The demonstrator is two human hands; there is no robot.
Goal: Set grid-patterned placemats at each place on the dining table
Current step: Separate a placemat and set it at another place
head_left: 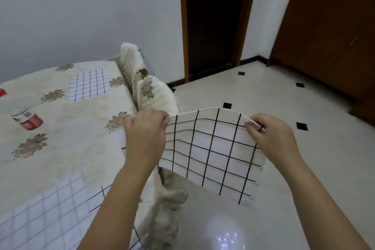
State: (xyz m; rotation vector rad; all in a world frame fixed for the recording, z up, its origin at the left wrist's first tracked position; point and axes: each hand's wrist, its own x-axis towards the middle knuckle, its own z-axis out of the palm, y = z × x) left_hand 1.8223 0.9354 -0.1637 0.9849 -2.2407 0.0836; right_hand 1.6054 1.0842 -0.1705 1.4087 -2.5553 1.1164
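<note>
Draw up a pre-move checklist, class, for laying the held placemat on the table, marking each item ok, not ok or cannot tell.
1. Left hand has a grip on the held placemat: ok.
2. Right hand pinches its top corner: ok.
3. Mat over the dining table: not ok, it hangs over the floor.
4. Mat flat: not ok, top edge bowed.
5. Far placemat and near placemat already laid: ok.
6. Bottle clear of the next place: cannot tell.

No legible text, number or brand appears anywhere in the frame. The red-and-white label (pixel 30 122) on the bottle at left centre is too blurred to read.
</note>
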